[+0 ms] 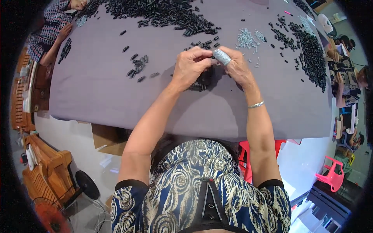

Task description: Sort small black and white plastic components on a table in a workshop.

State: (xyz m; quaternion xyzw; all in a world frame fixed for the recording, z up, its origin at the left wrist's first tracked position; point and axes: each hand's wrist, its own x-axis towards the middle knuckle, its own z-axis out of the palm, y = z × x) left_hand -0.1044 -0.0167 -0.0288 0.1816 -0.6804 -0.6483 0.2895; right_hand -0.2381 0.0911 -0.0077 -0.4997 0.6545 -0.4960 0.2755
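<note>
My left hand (191, 66) and my right hand (237, 69) meet over the cloth-covered table, fingertips pinched together. Between them a bit of a small black piece (213, 56) shows; most of it is hidden by the fingers. A silvery-grey wrap (222, 57) covers my right thumb. Under and between my hands lies a pile of small black cylindrical parts (201, 83), partly covered by the hands. More such parts (136, 66) lie scattered to the left of my left hand. Beyond my right hand is a heap of small pale, screw-like pieces (247, 40).
A large heap of black parts (155, 13) spreads across the far side, another black heap (311, 58) at the right. At the far left a person's forearm (54, 48) rests by the table edge. A fan (50, 213) and a red plastic chair (331, 173) stand on the floor.
</note>
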